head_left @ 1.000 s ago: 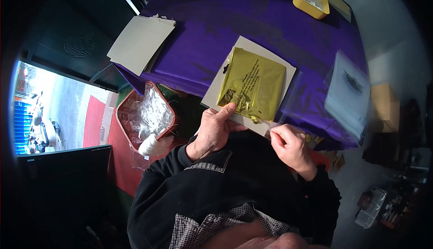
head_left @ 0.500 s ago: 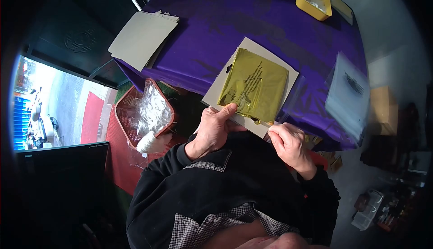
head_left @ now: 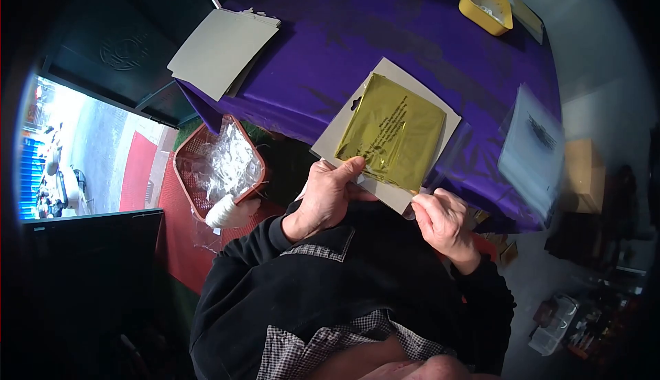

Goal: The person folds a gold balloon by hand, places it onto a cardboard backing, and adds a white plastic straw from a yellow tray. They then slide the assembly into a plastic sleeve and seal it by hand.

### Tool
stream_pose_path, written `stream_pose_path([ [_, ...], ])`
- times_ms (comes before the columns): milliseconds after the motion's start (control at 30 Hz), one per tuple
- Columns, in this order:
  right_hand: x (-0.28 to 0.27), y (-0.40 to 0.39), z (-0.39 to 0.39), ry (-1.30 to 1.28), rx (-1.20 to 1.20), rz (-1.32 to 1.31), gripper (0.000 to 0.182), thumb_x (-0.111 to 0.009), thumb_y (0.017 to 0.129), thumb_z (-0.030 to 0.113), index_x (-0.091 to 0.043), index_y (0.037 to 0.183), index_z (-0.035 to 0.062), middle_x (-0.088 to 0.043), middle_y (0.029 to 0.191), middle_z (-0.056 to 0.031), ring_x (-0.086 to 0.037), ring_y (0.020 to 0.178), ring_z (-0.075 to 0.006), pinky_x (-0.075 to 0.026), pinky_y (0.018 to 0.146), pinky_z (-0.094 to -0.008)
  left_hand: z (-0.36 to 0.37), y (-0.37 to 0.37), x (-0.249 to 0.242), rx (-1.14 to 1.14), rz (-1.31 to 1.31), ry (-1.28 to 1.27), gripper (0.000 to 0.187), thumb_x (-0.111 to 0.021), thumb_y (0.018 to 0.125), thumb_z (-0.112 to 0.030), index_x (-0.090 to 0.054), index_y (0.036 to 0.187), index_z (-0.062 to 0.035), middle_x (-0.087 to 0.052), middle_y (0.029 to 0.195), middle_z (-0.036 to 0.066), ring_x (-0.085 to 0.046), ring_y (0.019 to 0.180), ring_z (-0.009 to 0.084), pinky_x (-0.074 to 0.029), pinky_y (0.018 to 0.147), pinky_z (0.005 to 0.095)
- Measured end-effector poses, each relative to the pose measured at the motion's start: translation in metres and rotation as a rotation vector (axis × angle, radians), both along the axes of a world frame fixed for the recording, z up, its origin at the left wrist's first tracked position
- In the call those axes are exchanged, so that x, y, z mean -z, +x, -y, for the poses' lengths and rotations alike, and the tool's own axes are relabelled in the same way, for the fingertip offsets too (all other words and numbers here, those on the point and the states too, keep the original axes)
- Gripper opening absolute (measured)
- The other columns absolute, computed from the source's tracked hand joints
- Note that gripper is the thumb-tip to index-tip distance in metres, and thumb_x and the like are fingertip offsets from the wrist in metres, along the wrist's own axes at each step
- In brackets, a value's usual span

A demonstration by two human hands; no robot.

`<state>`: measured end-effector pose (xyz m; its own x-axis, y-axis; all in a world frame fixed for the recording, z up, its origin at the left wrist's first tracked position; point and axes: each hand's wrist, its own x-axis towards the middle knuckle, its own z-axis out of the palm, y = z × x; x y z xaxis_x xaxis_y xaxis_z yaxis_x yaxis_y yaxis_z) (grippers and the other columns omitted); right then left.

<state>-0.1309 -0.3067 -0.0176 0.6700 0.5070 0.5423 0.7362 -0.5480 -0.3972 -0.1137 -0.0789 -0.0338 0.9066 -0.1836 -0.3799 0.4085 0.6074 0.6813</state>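
Note:
A shiny yellow-gold packet with dark printed lines lies on a pale card, which shows around its edges. My left hand grips the packet and card at their lower left edge, thumb on top and fingers underneath. At the bottom corner of the card, my right hand is closed in a pinch. Clear plastic film seems to stick out past the card's right side. Both things are tilted above the near edge of the purple-covered table.
Pale cards are stacked at the table's left. A yellow tray stands at the back right, clear plastic sleeves at the right edge. A red basket of crumpled film is below left. A cardboard box stands right.
The view has shifted slightly. The packet and card have turned a little in my hands, and the glare on the packet differs. Both hands keep their hold.

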Motion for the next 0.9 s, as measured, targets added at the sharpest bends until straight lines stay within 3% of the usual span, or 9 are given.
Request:
stream_pose_path([
  [900, -0.0027, -0.0009, -0.0008, 0.052, -0.027, -0.078, 0.019, -0.071, 0.073, -0.008, -0.063, 0.089, 0.0007, -0.059, 0.068, -0.0087, -0.053, 0.053, -0.0235, -0.042, 0.049, -0.0338, -0.0005, -0.0021, 0.0024, -0.001, -0.003, 0.026, 0.027, -0.059, 0.096, -0.015, -0.060, 0.115, 0.0053, -0.069, 0.101, 0.015, -0.071, 0.079, 0.0238, -0.062, 0.060, 0.0349],
])
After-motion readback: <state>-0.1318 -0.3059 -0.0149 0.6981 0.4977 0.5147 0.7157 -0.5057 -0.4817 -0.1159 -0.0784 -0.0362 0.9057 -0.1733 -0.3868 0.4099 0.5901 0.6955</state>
